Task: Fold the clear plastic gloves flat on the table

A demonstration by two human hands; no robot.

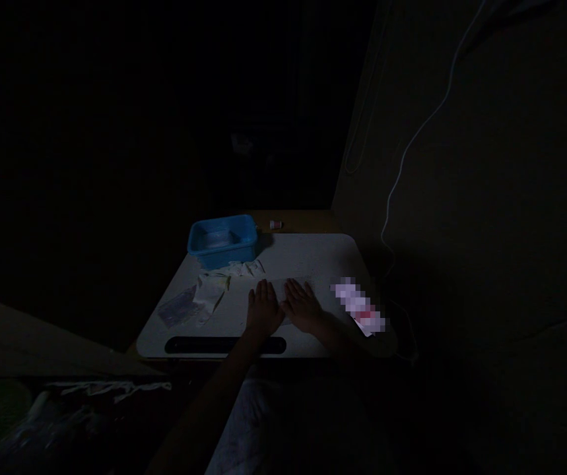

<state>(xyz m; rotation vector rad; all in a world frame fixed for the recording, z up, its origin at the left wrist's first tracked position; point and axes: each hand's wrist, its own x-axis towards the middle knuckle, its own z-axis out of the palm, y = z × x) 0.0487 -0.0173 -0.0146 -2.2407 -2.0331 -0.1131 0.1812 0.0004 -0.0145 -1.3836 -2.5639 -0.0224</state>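
Note:
Both hands lie flat, side by side, near the middle of a small white table (307,251). My left hand (265,310) has its fingers stretched out, pointing away from me. Close beside it, my right hand (303,305) is also spread flat, its thumb side near the left hand. Under and between them shows part of a thin, pale, flat sheet (286,287), mostly covered; its kind I cannot make out. To the left lie a crumpled white wrapper or paper (210,293) and a clear, flat plastic piece (177,307).
A blue plastic basin (226,254) stands at the table's back left, with torn white scraps (246,268) before it. Behind is a small red-and-white cup (276,225). A lit, blurred-out phone-like object (360,307) lies right. A white cable (402,161) hangs along the wall. The room is dark.

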